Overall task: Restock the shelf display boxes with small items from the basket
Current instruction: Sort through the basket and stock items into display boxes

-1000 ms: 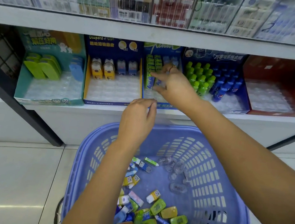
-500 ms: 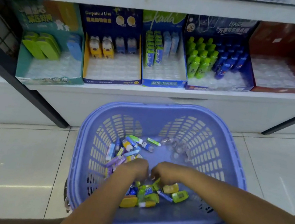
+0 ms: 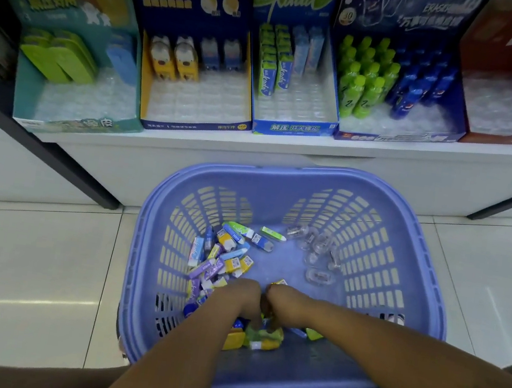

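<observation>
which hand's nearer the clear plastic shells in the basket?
Right. The right hand lies just left of the clear plastic shells, closer to the person; the left hand is farther left, beyond the right hand.

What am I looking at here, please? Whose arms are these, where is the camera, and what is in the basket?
There is no machine: a person wears a camera on the head, so the picture looks down at their own arms. The left hand and the right hand reach into a basket on the floor and dig in a pile of small packets. Whether either hand grips one is hidden. Behind stands a shelf with partly filled display boxes.
</observation>
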Tool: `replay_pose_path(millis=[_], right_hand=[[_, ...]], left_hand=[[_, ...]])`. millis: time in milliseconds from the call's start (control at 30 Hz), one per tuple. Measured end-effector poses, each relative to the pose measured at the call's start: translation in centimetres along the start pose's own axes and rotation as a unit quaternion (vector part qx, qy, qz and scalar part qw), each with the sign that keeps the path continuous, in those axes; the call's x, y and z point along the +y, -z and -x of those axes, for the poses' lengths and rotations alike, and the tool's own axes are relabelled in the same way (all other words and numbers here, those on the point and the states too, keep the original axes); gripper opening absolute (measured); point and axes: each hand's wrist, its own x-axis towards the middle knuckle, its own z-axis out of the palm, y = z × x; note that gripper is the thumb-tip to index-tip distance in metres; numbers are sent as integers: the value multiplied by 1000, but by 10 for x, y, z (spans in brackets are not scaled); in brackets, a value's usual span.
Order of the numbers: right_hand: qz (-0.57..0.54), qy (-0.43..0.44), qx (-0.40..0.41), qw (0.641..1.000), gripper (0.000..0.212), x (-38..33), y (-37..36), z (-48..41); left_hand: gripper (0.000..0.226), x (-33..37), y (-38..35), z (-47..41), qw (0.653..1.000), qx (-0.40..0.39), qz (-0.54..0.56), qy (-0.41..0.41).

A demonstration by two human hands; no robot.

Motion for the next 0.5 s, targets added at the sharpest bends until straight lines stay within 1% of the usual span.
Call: replay_pose_path(millis=[133, 267, 333, 367, 433, 467, 500], right_hand=[[-36, -28, -4, 999, 29, 2, 3, 1], [-58, -83, -36, 994, 19, 9, 36, 10], [-70, -93, -55, 992, 28, 14, 65, 21], [-82, -89, -53, 991, 25, 16, 82, 29], [-140, -59, -9, 988, 11, 18, 116, 53], [-187, -40, 27, 981, 12, 17, 134, 66], [-239, -16, 66, 969, 12, 15, 150, 79]], left_hand=[[34, -4, 4, 0, 997, 5, 71, -13], [38, -7, 29, 15, 975, 59, 215, -10], [35, -5, 49, 26, 951, 100, 294, -8], [29, -4, 60, 33, 931, 116, 346, -10], [16, -2, 84, 48, 874, 131, 468, -20], [13, -2, 97, 59, 853, 134, 504, -30], [14, -2, 108, 69, 845, 144, 514, -42]])
